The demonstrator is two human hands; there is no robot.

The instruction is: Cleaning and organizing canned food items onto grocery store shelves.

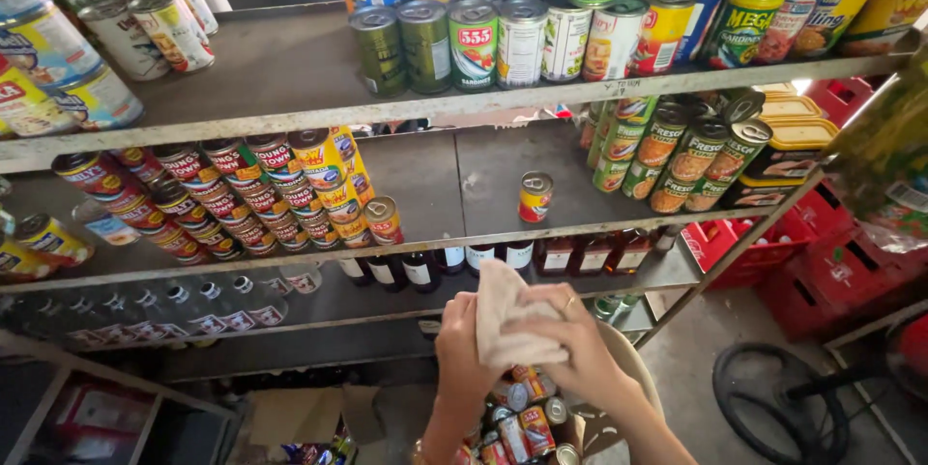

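A grey metal shelving unit [290,69] is filling most of the view, its tiers running from left to right. The top shelf is carrying a crowd of upright tins [522,35] in green, blue, red and yellow at the right, and pale tins [145,25] lying tilted at the left. The middle shelf is holding rows of red-labelled cans [222,199] on their sides at the left, green-labelled cans [691,156] leaning at the right, and one small red and yellow can [536,196] standing alone between them. Below that, dark bottles [483,257] are standing in a row, with clear bottles [193,305] lying to their left. Red crates [831,262] are sitting on the floor at the right, near a black round fan guard [778,417].

At the bottom centre, a beige basket [633,368] is holding a heap of small cans [522,421]. Above it, both hands are working together on a pale folded cloth [507,315]: the left hand [462,349] is curling closed around its lower left side, and the right hand [570,344], wearing a ring, is gripping it from the right with fingers wrapped over the front. The cloth is sticking up between the hands, just over the cans.
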